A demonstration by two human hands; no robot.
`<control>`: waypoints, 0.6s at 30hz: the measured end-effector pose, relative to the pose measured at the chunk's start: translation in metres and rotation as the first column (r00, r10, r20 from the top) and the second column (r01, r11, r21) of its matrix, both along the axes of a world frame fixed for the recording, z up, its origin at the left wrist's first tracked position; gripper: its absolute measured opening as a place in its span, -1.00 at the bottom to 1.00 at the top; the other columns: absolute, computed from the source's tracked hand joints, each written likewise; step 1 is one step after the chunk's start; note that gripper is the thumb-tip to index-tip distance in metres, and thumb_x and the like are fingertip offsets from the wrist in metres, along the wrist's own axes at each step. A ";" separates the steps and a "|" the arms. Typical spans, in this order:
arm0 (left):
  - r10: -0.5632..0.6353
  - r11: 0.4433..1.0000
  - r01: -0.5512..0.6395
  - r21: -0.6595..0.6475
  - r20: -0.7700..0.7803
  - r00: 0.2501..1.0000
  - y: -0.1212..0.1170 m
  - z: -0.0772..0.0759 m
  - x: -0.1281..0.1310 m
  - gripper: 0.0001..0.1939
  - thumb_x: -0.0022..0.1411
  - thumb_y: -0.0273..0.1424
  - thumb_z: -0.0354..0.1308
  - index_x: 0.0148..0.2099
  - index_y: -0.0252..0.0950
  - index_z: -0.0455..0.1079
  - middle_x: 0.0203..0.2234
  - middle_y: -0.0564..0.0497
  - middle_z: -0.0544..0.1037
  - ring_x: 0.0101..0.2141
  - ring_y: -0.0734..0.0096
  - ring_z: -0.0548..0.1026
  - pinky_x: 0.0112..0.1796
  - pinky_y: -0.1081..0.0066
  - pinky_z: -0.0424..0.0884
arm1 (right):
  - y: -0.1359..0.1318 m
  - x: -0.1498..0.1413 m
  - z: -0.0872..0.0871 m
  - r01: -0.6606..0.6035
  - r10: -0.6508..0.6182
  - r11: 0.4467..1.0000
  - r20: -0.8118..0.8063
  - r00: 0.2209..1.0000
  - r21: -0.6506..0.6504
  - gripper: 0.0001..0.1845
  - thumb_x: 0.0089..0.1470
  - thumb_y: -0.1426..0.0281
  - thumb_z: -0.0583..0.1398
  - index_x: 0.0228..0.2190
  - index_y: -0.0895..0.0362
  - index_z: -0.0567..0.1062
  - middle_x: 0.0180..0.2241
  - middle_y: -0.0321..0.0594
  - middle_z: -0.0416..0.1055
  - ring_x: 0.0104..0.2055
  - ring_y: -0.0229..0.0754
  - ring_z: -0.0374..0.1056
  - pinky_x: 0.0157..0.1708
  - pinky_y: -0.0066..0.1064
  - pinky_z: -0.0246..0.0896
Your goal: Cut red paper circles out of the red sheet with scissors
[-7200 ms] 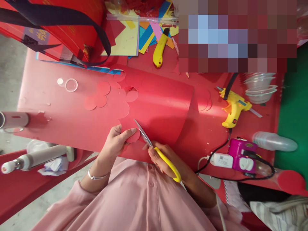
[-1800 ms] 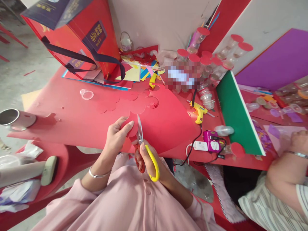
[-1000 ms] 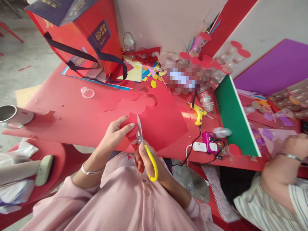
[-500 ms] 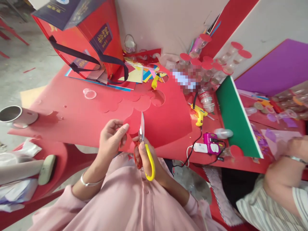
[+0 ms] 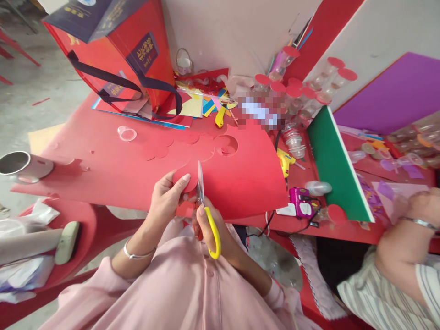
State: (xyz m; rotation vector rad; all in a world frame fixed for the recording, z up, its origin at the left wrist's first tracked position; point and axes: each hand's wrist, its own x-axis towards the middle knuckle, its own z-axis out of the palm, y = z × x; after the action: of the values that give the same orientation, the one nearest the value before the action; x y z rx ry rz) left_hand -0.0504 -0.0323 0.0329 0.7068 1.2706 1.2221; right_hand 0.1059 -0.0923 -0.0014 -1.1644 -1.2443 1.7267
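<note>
My left hand [image 5: 167, 197] pinches the rounded edge of a sheet of red paper [image 5: 247, 169] between thumb and fingers. In my right hand [image 5: 209, 220] is a pair of scissors [image 5: 216, 233] with one yellow and one red handle. Their blades point away from me, at the paper beside my left fingertips. The sheet spreads to the right over the table and has a round cut-out near its far edge. Cut red paper circles [image 5: 161, 149] lie flat beyond my left hand. Some fingers of my right hand are hidden behind the handles.
A large red gift bag [image 5: 113, 59] stands at the back left. A metal mug [image 5: 25, 165] sits at the left edge. Rightward are a yellow glue gun [image 5: 285, 161], a pink device [image 5: 302, 204], clear plastic cups [image 5: 294, 142] and a green board [image 5: 338, 165]. Another person's arm [image 5: 402, 247] rests at far right.
The red sheet has shifted right and toward me, now covering part of the glue gun and white adapter. My left hand has moved slightly right, nearer the scissors, with its thumb on the paper.
</note>
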 end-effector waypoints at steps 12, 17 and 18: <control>-0.009 1.000 0.010 0.022 -0.063 0.998 0.004 -0.006 -0.008 -0.57 0.26 -0.06 0.55 -0.35 -0.21 0.47 -0.65 0.10 0.49 -0.62 0.41 0.52 -0.57 0.47 0.37 | 0.008 -0.004 -0.002 -0.003 -0.003 0.995 0.061 0.998 0.102 -0.33 0.54 -0.33 -0.02 -0.15 -0.03 0.44 -0.46 -0.29 0.32 -0.43 -0.08 0.28 -0.40 -0.26 0.18; -0.003 0.999 0.006 0.042 -0.055 0.998 0.006 -0.002 -0.011 -0.59 0.27 -0.09 0.56 -0.37 -0.22 0.49 -0.67 0.10 0.47 -0.63 0.42 0.51 -0.56 0.47 0.38 | 0.010 -0.006 -0.005 -0.008 0.003 0.995 0.052 0.999 0.096 -0.33 0.54 -0.34 -0.01 -0.15 -0.03 0.45 -0.48 -0.31 0.30 -0.46 -0.10 0.25 -0.43 -0.27 0.16; 0.002 0.999 0.001 0.045 -0.058 0.998 0.007 -0.001 -0.012 -0.60 0.26 -0.10 0.56 -0.38 -0.22 0.49 -0.67 0.10 0.47 -0.63 0.43 0.49 -0.57 0.47 0.37 | 0.010 -0.006 -0.005 -0.013 0.008 0.995 0.054 0.999 0.099 -0.33 0.54 -0.33 -0.01 -0.15 -0.03 0.45 -0.48 -0.31 0.30 -0.46 -0.10 0.26 -0.42 -0.28 0.17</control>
State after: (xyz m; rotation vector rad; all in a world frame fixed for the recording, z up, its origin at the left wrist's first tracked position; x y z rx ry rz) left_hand -0.0621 -0.0257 0.0315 0.7794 1.2940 1.2419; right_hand 0.1000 -0.0821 -0.0061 -1.1540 -1.3546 1.6314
